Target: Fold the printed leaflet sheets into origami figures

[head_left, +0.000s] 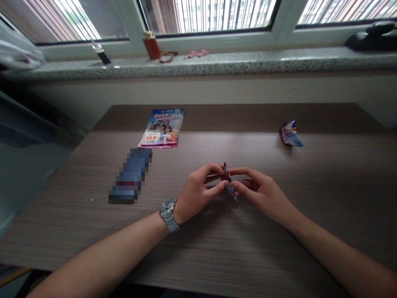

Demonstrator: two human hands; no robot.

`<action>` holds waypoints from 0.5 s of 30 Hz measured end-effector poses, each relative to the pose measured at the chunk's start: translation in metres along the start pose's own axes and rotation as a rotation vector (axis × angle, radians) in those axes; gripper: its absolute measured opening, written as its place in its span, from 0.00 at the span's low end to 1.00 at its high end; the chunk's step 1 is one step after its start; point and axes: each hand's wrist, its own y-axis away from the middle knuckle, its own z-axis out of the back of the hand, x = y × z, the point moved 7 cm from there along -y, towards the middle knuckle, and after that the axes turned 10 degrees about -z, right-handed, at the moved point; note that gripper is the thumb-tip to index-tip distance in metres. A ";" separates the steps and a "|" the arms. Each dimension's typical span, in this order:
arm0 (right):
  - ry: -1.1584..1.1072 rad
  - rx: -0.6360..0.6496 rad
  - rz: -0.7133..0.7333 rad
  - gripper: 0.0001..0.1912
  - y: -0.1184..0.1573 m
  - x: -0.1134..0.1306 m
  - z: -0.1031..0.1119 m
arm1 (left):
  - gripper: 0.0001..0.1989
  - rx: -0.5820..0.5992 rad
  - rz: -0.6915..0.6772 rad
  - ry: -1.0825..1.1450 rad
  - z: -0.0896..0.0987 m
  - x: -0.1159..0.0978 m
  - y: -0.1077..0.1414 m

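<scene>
We've got a wide lane on the table [235, 124] between the flyer stack [163, 128] and the folded leaflet [290, 135] off to the right. Middle's blocked: left hand [198, 192] and right hand [268, 194] meet at a small folded sheet [230, 184], forearms closing both sides nearer us. Left's tighter: a pixelated dark item [132, 176] sits just in front of the flyer stack, but we can pass between it and the left hand. Wall [235, 89] and sill [242, 64] bound us at the back.
</scene>
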 end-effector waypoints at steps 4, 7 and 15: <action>-0.004 -0.016 0.009 0.19 -0.001 -0.001 0.002 | 0.10 0.007 -0.057 -0.113 0.002 -0.007 -0.002; 0.008 -0.025 0.005 0.19 0.000 -0.003 0.003 | 0.09 0.008 -0.053 -0.163 0.002 -0.010 -0.002; 0.011 -0.030 -0.001 0.18 0.001 -0.003 0.001 | 0.13 -0.029 0.064 -0.113 0.003 -0.004 -0.001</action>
